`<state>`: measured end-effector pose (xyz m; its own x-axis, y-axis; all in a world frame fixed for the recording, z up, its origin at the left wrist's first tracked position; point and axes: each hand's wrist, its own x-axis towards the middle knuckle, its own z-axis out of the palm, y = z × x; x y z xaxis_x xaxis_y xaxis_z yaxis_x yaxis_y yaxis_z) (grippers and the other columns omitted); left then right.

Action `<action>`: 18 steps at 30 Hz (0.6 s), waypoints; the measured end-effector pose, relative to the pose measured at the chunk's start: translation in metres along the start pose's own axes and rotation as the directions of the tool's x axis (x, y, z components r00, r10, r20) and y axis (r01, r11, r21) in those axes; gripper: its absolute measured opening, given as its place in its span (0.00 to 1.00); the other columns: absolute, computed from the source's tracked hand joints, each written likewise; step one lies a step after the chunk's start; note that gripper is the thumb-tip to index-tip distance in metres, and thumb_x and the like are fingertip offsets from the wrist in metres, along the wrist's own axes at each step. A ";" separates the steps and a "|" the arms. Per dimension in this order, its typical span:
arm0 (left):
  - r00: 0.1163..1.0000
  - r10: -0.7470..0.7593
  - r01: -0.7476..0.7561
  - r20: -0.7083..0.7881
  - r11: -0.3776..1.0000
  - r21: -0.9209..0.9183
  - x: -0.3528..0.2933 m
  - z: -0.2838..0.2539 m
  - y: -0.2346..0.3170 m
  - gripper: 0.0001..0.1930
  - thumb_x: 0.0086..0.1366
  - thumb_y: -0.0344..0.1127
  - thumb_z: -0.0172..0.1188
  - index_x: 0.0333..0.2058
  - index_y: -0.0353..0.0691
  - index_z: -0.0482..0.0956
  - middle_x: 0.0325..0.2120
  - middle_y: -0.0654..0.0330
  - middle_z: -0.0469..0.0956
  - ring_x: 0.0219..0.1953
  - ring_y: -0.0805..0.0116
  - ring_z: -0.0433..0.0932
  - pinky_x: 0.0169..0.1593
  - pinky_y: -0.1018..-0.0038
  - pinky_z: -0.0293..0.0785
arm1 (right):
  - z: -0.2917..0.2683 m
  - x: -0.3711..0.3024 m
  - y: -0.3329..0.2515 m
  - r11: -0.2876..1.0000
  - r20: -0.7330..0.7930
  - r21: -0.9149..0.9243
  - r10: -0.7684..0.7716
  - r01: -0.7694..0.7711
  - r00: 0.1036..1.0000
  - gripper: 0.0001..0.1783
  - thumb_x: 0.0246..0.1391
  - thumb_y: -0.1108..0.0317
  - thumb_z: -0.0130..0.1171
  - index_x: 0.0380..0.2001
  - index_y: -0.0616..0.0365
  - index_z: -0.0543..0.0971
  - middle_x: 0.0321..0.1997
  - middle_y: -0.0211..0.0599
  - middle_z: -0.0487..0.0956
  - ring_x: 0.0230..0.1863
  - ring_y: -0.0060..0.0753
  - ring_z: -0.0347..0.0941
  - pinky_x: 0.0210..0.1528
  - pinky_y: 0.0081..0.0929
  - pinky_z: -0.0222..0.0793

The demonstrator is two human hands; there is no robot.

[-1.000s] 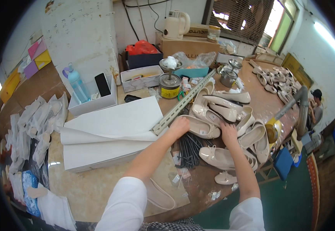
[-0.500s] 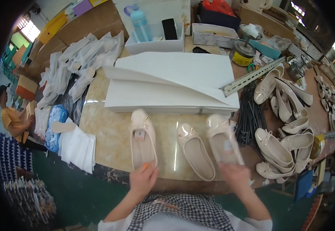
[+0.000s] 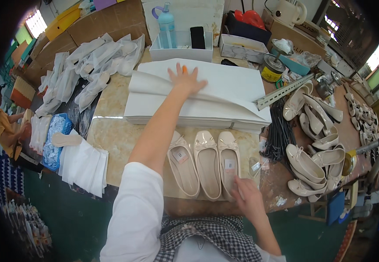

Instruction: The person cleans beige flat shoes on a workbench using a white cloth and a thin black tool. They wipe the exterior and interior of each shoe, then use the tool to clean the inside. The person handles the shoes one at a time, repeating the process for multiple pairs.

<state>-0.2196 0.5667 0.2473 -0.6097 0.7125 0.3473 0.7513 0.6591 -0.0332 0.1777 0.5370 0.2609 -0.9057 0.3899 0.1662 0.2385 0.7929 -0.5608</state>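
Across the top of a stack of white paper sheets [image 3: 224, 81] lies my left hand [image 3: 186, 82], fingers spread, an orange cover on one fingertip. The upper sheet bulges in a fold in front of it. Three beige flat shoes with bows stand side by side below the stack, toes away from me: a left shoe [image 3: 188, 180], a middle shoe [image 3: 207, 166] and a right shoe [image 3: 229, 153]. Pale labels show inside the outer two. My left forearm passes close to the left shoe. Beside the right shoe's heel is my right hand [image 3: 248, 195], fingers apart and loosely bent, holding nothing.
A slotted metal bar [image 3: 283, 92] rests on the stack's right edge. More beige shoes [image 3: 305, 163] and black ties [image 3: 276, 135] lie at right. Wrapped shoes [image 3: 87, 65] and white sheets [image 3: 82, 168] are at left. Another person [image 3: 7, 131] works at far left.
My left hand has let go of the left shoe and reached forward onto the paper. The outer shoes now stand close to the middle one. My right hand has released its shoe.
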 end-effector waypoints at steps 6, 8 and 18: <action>0.991 0.118 -0.130 -0.057 0.833 -0.538 -0.075 -0.032 0.047 0.09 0.55 0.34 0.59 0.32 0.35 0.75 0.29 0.49 0.75 0.36 0.48 0.73 0.39 0.59 0.71 | -0.003 -0.004 0.010 0.495 -0.089 0.849 0.479 -0.184 0.873 0.31 0.55 0.70 0.58 0.61 0.59 0.64 0.56 0.44 0.73 0.55 0.35 0.71 0.55 0.34 0.70; 0.863 0.435 -0.475 -0.258 0.525 -0.706 -0.168 -0.082 0.092 0.07 0.53 0.34 0.59 0.28 0.38 0.73 0.27 0.53 0.73 0.36 0.52 0.73 0.43 0.57 0.71 | -0.002 0.014 0.016 -0.035 0.095 0.995 0.552 -0.091 0.828 0.33 0.55 0.70 0.58 0.63 0.58 0.61 0.60 0.43 0.70 0.58 0.34 0.69 0.58 0.33 0.68; 0.969 0.057 0.169 0.241 0.555 -0.814 -0.262 -0.110 0.073 0.18 0.52 0.38 0.64 0.42 0.40 0.77 0.42 0.48 0.74 0.41 0.52 0.77 0.45 0.63 0.74 | 0.010 0.006 0.033 0.666 0.162 0.695 0.220 -0.270 0.962 0.42 0.49 0.67 0.65 0.65 0.60 0.57 0.67 0.46 0.61 0.67 0.39 0.59 0.65 0.35 0.58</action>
<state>0.0224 0.4016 0.2566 -0.6084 0.7861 0.1091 0.5194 0.2905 0.8036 0.1768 0.5606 0.2358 -0.8754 0.4740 -0.0949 0.1592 0.0974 -0.9824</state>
